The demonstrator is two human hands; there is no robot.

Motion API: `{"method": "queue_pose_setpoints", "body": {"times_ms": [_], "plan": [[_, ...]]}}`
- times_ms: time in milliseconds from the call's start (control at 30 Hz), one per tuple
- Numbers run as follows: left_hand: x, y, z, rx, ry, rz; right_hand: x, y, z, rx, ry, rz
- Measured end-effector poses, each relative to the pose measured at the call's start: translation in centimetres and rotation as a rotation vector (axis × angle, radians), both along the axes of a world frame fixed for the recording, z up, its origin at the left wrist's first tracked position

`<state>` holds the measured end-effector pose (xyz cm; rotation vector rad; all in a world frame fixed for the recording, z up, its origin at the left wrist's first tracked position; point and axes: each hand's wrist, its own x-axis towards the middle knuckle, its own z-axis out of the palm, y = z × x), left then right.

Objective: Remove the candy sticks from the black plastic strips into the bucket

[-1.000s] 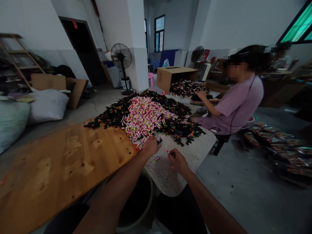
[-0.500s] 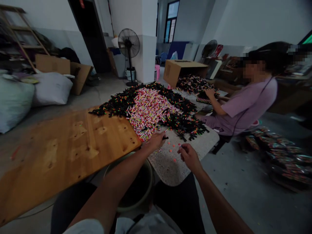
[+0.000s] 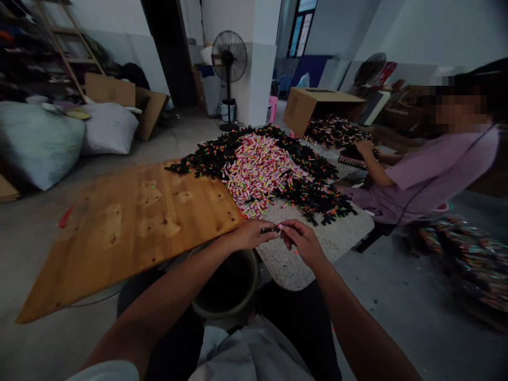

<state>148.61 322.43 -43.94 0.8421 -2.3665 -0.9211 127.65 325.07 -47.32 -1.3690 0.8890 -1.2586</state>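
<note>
Small black piece [image 3: 266, 230] is sitting pinched in the left hand [image 3: 250, 234], just near of the pink-and-black heap [image 3: 264, 172]. Right hand [image 3: 302, 241] is pinching a tiny pink piece [image 3: 280, 226] against it, both forearms angling inward above the dark bucket [image 3: 229, 286].

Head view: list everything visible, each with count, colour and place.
black pieces: heap, black with orange and green tips, tabletop
pink pieces: heap, pink and white, middle of the black heap
table: one, speckled grey, centre
wooden board: one, tan, left of the heaps
bucket: one, dark, under the table edge
cardboard box: one, brown, tipped, far end
fan: one, black, by the pillar
co-worker: one, lilac shirt, right
left hand: pinching a small black piece
right hand: pinching a small pink piece
</note>
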Motion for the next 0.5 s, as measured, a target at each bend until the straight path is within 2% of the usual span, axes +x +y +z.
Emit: {"method": "queue_pose_setpoints", "body": {"times_ms": [200,400,500], "plan": [[0.7,0.5,0.6,-0.023,-0.049,-0.014,0.2,0.1,0.1,-0.033,0.042,-0.006],[0.9,0.7,1.3,0.0,-0.047,-0.018,0.4,0.3,0.1,-0.084,0.135,-0.111],[1.0,0.8,1.4,-0.022,-0.074,0.009,0.4,0.4,0.0,-0.104,0.167,-0.089]]}}
